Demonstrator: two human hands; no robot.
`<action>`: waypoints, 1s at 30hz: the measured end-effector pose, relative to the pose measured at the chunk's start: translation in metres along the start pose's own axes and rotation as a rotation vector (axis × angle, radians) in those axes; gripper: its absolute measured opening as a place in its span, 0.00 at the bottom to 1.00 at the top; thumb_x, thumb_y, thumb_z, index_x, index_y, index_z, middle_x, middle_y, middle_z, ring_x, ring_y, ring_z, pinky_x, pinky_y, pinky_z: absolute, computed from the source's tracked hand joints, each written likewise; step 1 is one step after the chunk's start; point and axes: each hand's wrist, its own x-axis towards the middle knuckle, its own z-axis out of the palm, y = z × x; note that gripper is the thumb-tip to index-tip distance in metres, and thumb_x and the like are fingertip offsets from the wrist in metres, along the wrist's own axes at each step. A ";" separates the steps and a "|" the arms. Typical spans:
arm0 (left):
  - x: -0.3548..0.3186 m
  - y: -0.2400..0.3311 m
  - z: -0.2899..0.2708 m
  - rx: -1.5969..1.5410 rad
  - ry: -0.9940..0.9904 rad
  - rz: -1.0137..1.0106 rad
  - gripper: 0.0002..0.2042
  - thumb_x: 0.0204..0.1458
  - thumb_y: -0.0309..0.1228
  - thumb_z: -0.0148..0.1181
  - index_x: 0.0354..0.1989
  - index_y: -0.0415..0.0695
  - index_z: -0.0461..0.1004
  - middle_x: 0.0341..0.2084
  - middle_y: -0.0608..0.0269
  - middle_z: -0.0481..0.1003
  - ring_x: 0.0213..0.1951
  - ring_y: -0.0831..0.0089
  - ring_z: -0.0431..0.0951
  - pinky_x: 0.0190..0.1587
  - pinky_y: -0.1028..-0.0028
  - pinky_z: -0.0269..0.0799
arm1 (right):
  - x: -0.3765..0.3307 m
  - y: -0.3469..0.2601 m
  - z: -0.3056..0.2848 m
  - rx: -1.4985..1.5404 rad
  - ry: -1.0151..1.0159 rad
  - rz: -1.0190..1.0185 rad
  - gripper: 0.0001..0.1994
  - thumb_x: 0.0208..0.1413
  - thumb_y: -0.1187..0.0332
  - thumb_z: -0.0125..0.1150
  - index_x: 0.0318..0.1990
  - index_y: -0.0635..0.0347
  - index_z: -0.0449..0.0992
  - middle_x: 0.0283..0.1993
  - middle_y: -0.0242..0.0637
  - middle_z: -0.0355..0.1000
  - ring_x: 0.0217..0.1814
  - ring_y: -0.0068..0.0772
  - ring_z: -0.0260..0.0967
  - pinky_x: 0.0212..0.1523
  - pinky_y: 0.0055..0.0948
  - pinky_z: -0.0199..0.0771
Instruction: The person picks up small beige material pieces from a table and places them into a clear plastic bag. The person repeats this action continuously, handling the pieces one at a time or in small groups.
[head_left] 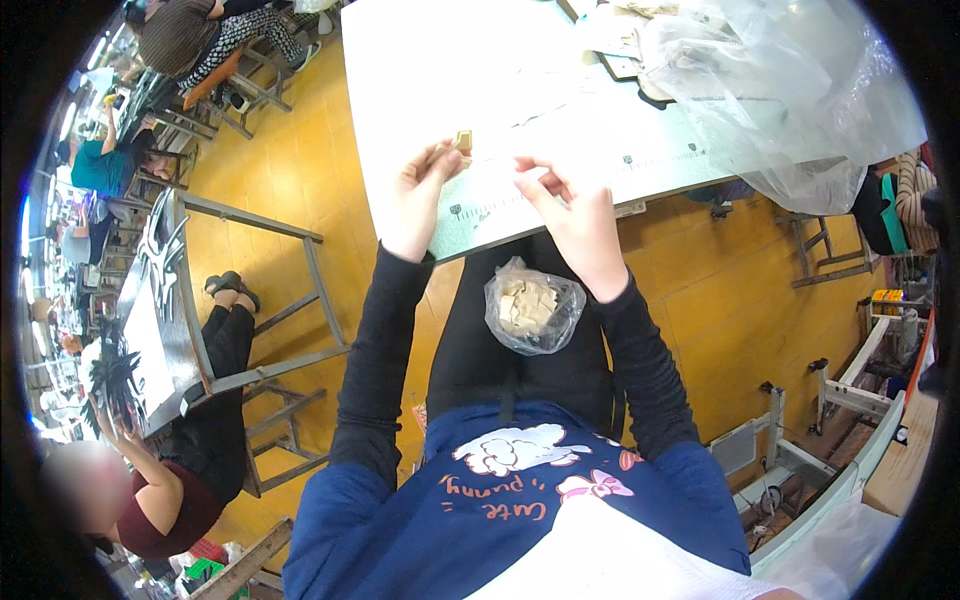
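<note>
Over the near edge of the white worktable (480, 80), my left hand (422, 195) pinches a small tan folded piece (464, 141) between thumb and fingertips. My right hand (578, 220) hovers a little to the right of it, fingers loosely bent and apart, with nothing visible in them. On my lap rests a clear plastic bag (558, 330), its mouth open, filled with several similar tan pieces (527, 304). What the small piece is made of is too fine to tell.
Large clear plastic sheeting (790, 70) drapes over the table's right end. Left of me, a person (165, 495) sits at another table (150, 330) with dark strips on it. Metal stools (285, 430) stand between us. A metal frame (780, 430) is at the lower right.
</note>
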 end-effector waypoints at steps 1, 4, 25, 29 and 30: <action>-0.007 0.002 -0.002 -0.023 -0.058 -0.025 0.18 0.61 0.25 0.57 0.57 0.30 0.69 0.40 0.56 0.80 0.42 0.76 0.80 0.49 0.78 0.76 | 0.007 0.000 0.004 0.042 -0.009 -0.023 0.15 0.55 0.75 0.66 0.50 0.66 0.78 0.30 0.29 0.73 0.26 0.16 0.63 0.30 0.18 0.65; -0.029 0.007 -0.005 -0.116 -0.258 -0.058 0.24 0.61 0.24 0.56 0.65 0.35 0.62 0.39 0.57 0.80 0.42 0.77 0.80 0.50 0.78 0.76 | 0.011 0.001 0.007 -0.064 -0.120 -0.096 0.17 0.56 0.75 0.65 0.54 0.66 0.76 0.32 0.29 0.74 0.28 0.15 0.65 0.31 0.18 0.68; 0.041 0.014 -0.031 0.631 -0.136 0.303 0.18 0.56 0.29 0.62 0.54 0.38 0.74 0.39 0.62 0.77 0.36 0.78 0.76 0.42 0.77 0.75 | -0.071 0.003 -0.032 -0.048 -0.294 0.218 0.09 0.55 0.75 0.66 0.44 0.63 0.81 0.33 0.32 0.78 0.28 0.16 0.68 0.32 0.19 0.69; 0.083 0.004 -0.031 1.073 -0.121 0.451 0.17 0.52 0.37 0.66 0.47 0.42 0.77 0.34 0.63 0.75 0.31 0.76 0.74 0.38 0.78 0.73 | -0.083 0.017 -0.031 -0.252 -0.379 0.145 0.10 0.56 0.74 0.63 0.45 0.61 0.80 0.42 0.36 0.76 0.31 0.23 0.71 0.32 0.22 0.71; 0.087 0.002 -0.030 1.186 -0.141 0.495 0.16 0.51 0.38 0.67 0.44 0.42 0.78 0.32 0.64 0.75 0.29 0.76 0.73 0.38 0.78 0.73 | -0.082 0.017 -0.031 -0.251 -0.364 0.162 0.10 0.56 0.74 0.63 0.45 0.61 0.80 0.42 0.36 0.76 0.32 0.24 0.71 0.33 0.22 0.71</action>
